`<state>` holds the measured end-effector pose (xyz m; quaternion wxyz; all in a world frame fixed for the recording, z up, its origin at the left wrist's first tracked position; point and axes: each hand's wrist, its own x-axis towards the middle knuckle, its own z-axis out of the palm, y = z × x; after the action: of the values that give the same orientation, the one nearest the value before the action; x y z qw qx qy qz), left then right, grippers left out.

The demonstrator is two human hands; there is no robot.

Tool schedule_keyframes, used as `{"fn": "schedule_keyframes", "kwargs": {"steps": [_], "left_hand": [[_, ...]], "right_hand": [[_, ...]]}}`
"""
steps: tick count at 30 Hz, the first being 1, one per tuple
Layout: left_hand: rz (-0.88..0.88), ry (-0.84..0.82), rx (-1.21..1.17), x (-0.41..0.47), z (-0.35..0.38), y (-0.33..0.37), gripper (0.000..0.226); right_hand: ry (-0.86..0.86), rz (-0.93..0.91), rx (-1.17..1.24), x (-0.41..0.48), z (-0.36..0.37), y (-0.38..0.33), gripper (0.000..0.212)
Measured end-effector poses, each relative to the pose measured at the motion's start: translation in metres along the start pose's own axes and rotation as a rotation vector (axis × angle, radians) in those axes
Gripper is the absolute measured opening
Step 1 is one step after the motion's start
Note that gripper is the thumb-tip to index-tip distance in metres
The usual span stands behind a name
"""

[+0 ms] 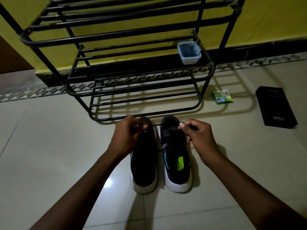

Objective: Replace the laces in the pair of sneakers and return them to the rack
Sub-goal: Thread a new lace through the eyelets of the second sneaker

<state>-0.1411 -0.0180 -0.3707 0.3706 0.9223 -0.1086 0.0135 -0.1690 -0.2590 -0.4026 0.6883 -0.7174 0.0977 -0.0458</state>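
Two hands are in view, both with fingers curled in a pinch. The left hand (pixel 131 132) nips one end of a single black lace (pixel 157 125) over the toe of the left sneaker (pixel 144 165). The right hand (pixel 198 136) holds the other part of the lace between thumb and forefinger, above the front of the right sneaker (pixel 177 156). The lace runs taut between the two hands.

The two sneakers stand side by side on the tiled floor (pixel 58 146), heels toward the person. They are dark with white soles, and a bright green patch shows inside the right one. Whether the left one is laced cannot be told in the dim light.

Just beyond the toes stands one black metal rack (pixel 132 92) with several barred shelves. One clear plastic container (pixel 189 53) with dark contents sits on a middle shelf. To the right, on the floor, lie one small green packet (pixel 222 97) and, further out, one black box (pixel 275 108).
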Motion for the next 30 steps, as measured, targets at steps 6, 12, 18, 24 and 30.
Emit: {"fn": "schedule_keyframes", "kwargs": {"steps": [6,12,18,24,30], "left_hand": [[-0.085,0.004,0.155,-0.005,-0.007,-0.031,0.013],[-0.169,0.013,0.1,-0.008,-0.011,-0.04,0.015],[-0.274,-0.002,-0.239,-0.008,0.009,-0.006,0.004],[-0.337,-0.116,-0.633,-0.011,0.031,0.035,0.008],[-0.474,-0.122,-0.691,-0.015,0.066,0.048,0.018]], "right_hand": [[-0.01,0.133,0.132,0.001,0.001,-0.001,0.018],[0.038,0.144,0.138,-0.001,0.001,-0.002,0.007],[0.057,-0.049,-0.268,-0.008,-0.005,0.006,0.02],[-0.102,-0.113,-0.505,-0.028,-0.012,0.013,0.037],[-0.009,-0.068,-0.439,-0.036,-0.015,0.021,0.03]]}}
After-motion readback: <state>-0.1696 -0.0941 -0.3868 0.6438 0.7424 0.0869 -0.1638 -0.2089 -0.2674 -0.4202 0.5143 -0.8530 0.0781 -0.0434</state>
